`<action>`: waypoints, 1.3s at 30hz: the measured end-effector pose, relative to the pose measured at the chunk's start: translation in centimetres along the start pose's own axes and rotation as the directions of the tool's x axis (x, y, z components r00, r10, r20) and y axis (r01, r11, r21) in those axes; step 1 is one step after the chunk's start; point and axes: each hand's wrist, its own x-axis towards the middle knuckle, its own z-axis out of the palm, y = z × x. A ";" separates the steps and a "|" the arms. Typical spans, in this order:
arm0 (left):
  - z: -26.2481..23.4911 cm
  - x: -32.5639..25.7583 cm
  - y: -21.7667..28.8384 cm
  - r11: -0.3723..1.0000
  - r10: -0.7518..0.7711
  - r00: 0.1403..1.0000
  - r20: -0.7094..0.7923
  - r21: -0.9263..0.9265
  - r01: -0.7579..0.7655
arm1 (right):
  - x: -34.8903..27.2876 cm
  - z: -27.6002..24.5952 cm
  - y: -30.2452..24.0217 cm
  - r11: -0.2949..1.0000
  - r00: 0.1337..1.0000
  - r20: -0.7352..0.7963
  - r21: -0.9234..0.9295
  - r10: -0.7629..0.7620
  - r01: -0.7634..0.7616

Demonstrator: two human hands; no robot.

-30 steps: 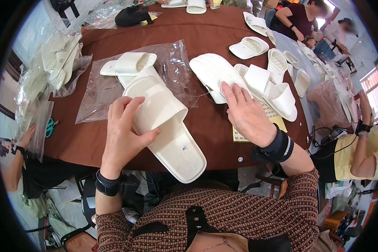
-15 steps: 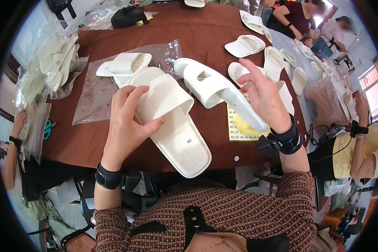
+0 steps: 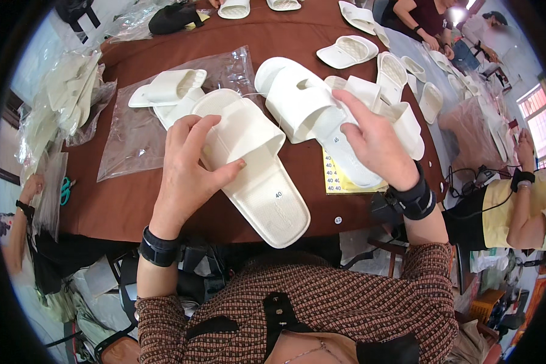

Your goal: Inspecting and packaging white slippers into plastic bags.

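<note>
A cream slipper [image 3: 262,193] with a wide strap and a small printed mark on its heel hangs tilted above the front of the table. Along its left side, my left hand [image 3: 191,161] has thumb and fingers curled at the strap. A whiter slipper [image 3: 297,100], with a cut-out in its strap, is to its right, sole partly facing up. My right hand [image 3: 379,142] grips this one at the right edge by the strap, index finger stretched along it. Beneath its heel lies a yellow sheet of printed stickers [image 3: 340,182]. Other cream slippers [image 3: 173,88] rest on a clear plastic bag [image 3: 124,133] behind my left hand.
More white slippers [image 3: 347,51] lie across the brown tablecloth [image 3: 273,36] at the back and right. Bagged slippers [image 3: 73,91] and teal scissors [image 3: 67,191] are at the left. Other people's arms [image 3: 525,200] reach in at both sides, near black cables [image 3: 473,182].
The whiter slipper has turned from nearly edge-on to show more of its top. My right hand's raised fingers have come down onto it. My left hand keeps its hold.
</note>
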 end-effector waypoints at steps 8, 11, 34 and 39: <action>-0.7 0.9 -1.8 0.993 0.000 0.998 -0.061 -0.120 -0.008 | -0.9 2.3 0.3 0.773 0.969 0.082 0.589 0.234 -0.236; -0.5 1.0 -2.7 0.975 -0.060 0.998 -0.034 -0.214 0.051 | -2.1 4.8 0.7 0.580 0.945 0.153 0.757 0.290 -0.301; 0.3 -4.2 -2.9 0.995 0.048 0.988 -0.149 0.093 -0.035 | -3.2 5.0 -0.6 0.976 0.984 -0.097 -0.172 -0.151 0.133; 0.7 -6.2 0.2 0.998 0.049 0.976 -0.212 -0.020 -0.055 | -2.8 4.3 -0.6 0.980 0.976 -0.091 -0.030 -0.197 0.195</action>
